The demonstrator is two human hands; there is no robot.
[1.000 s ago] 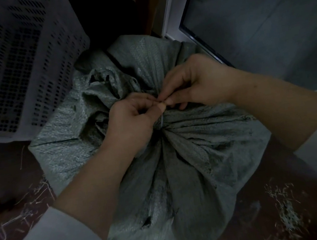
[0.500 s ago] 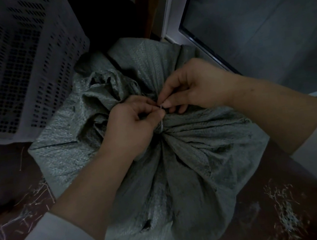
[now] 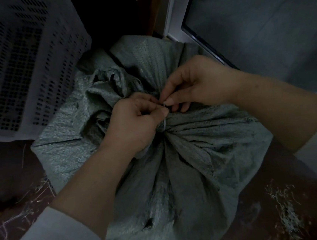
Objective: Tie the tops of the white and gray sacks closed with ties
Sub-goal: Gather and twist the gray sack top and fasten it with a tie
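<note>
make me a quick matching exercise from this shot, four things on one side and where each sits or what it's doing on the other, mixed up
Things:
1. gray sack
2. thin pale tie
3. perforated white crate
4. scattered straw bits

Places or states:
A. lying loose on the dark floor
B. standing at the upper left, beside the sack
C. wrapped around the gathered neck
D. top bunched into pleats under both hands

Pairs: 1-D, 2-C, 3-B, 4-A

a dim storeroom or farm shed: a perforated white plastic crate [image 3: 18, 62] stands left of the gray sack [image 3: 178, 167], straw scraps [image 3: 282, 210] littering the dark floor around it.
</note>
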